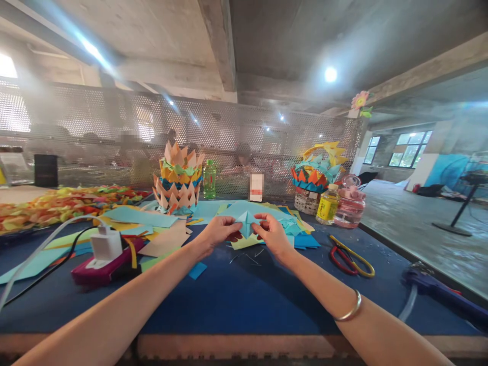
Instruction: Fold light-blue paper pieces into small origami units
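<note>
Between my two hands is a small folded piece of light blue paper (246, 224), pointed at top and bottom. My left hand (219, 233) pinches its left side between thumb and fingers. On the other side my right hand (273, 236) grips the right edge the same way. Behind and below the hands lies a pile of coloured paper sheets (305, 240) in blue, yellow and light green. A small blue paper square (197, 270) rests on the table near my left forearm.
Folded-paper baskets stand left (178, 195) and right (306, 198). Scissors (351, 258), a yellow-labelled bottle (327, 206), a pink jug (349, 207) and a glue gun (438, 292) are on the right. A power strip (102, 269) with cables and heaped paper pieces (64, 206) occupy the left.
</note>
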The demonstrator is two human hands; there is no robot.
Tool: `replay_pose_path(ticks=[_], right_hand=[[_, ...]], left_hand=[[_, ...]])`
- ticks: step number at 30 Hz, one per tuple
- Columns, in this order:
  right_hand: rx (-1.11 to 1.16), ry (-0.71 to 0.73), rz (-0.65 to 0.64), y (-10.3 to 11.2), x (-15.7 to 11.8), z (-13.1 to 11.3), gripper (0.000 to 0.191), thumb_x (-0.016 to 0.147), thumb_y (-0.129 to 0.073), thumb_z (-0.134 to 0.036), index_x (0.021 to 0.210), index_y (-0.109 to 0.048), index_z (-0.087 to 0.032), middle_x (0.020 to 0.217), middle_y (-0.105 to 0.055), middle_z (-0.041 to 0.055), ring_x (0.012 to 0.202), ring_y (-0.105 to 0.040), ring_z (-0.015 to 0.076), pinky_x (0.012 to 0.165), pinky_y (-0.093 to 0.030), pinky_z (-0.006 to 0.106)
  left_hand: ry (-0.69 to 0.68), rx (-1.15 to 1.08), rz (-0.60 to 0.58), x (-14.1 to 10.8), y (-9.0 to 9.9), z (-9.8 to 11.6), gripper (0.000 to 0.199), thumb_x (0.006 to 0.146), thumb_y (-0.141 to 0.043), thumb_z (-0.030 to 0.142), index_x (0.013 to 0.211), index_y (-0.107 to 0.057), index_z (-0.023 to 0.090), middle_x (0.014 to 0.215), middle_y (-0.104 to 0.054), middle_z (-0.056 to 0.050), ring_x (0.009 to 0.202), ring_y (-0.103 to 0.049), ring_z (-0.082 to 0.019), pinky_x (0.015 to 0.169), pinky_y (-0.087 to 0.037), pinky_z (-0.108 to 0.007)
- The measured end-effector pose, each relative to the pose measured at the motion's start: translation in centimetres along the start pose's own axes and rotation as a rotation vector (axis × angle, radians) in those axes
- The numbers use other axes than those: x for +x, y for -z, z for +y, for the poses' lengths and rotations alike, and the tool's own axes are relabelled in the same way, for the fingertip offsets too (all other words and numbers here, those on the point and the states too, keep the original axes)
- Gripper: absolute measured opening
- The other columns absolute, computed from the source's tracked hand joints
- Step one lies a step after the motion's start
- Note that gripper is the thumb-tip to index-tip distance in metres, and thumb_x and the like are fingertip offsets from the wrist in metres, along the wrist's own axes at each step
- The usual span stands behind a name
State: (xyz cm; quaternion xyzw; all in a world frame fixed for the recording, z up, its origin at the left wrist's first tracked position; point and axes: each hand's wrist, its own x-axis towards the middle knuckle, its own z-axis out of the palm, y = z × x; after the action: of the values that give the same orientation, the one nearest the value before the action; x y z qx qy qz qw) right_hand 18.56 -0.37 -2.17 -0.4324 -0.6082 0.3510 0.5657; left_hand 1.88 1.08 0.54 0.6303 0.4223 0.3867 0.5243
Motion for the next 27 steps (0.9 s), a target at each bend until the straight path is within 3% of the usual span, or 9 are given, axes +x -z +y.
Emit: replay_pose_path(ticks=[3,6,11,15,17,20,27], right_hand=[[-0.102,0.067,-0.039,-0.2,-0.5,-0.2,0.037,0.070,-0.060,-0.029,0.102,-0.044,-0.017,0.057,-0.050,-0.0066,0.053,-0.051,0.0115,0.052,-0.042,0.024],[-0.259,0.208,-0.071,-0.5,-1.0,-0.5,0.038,0.072,-0.058,-0.023,0.107,-0.042,-0.020,0.061,-0.053,-0.0058,0.053,-0.051,0.0106,0.053,-0.043,0.023],[-0.358,0.390,0.037,-0.4,-1.1,-0.8,0.054,0.071,-0.062,-0.024,0.119,-0.035,-0.022,0.092,-0.055,0.0037,0.073,-0.056,0.0143,0.056,-0.047,0.024],[-0.504,0.485,0.042,0.0,-0.9,-0.6,0.030,0.075,-0.060,-0.025,0.104,-0.053,-0.023,0.098,-0.049,0.0059,0.085,-0.052,0.0172,0.062,-0.048,0.027],[-0.566,0.502,0.020,0.2,-0.8,-0.5,0.018,0.076,-0.060,-0.025,0.094,-0.059,-0.023,0.096,-0.048,0.0055,0.089,-0.052,0.0185,0.067,-0.048,0.029],[-0.601,0.492,0.034,0.3,-0.8,-0.4,0.019,0.076,-0.060,-0.028,0.095,-0.062,-0.024,0.097,-0.048,0.0055,0.092,-0.052,0.0194,0.071,-0.048,0.031],[-0.573,0.449,0.013,0.3,-0.8,-0.5,0.018,0.076,-0.062,-0.030,0.093,-0.064,-0.024,0.098,-0.047,0.0056,0.093,-0.051,0.0195,0.073,-0.048,0.033]], left_hand=[[-0.009,-0.094,0.061,-0.1,0.0,0.2,0.024,0.066,-0.067,0.035,0.064,-0.057,0.013,0.053,-0.058,0.004,0.049,-0.054,-0.008,0.062,-0.048,-0.024],[-0.008,-0.148,0.047,-0.3,-0.1,0.2,0.024,0.070,-0.065,0.035,0.068,-0.054,0.014,0.058,-0.059,0.003,0.050,-0.057,-0.009,0.062,-0.050,-0.028],[0.006,-0.117,0.029,-0.4,-0.4,0.2,0.030,0.073,-0.063,0.041,0.077,-0.049,0.015,0.060,-0.062,0.000,0.055,-0.065,-0.017,0.058,-0.048,-0.028],[-0.025,-0.137,-0.001,-0.3,-0.3,0.0,0.037,0.065,-0.070,0.044,0.075,-0.050,0.015,0.060,-0.063,-0.001,0.055,-0.065,-0.017,0.058,-0.048,-0.028],[-0.048,-0.157,-0.033,-0.2,-0.2,-0.2,0.038,0.060,-0.074,0.041,0.075,-0.053,0.014,0.065,-0.065,-0.003,0.059,-0.065,-0.016,0.062,-0.048,-0.028],[-0.055,-0.166,-0.066,-0.1,0.0,-0.3,0.036,0.056,-0.078,0.035,0.076,-0.058,0.013,0.071,-0.067,-0.004,0.065,-0.065,-0.015,0.065,-0.047,-0.027],[-0.026,-0.160,-0.084,-0.3,-0.1,-0.1,0.024,0.062,-0.073,0.033,0.075,-0.066,0.014,0.073,-0.068,-0.004,0.069,-0.063,-0.014,0.069,-0.046,-0.026]])
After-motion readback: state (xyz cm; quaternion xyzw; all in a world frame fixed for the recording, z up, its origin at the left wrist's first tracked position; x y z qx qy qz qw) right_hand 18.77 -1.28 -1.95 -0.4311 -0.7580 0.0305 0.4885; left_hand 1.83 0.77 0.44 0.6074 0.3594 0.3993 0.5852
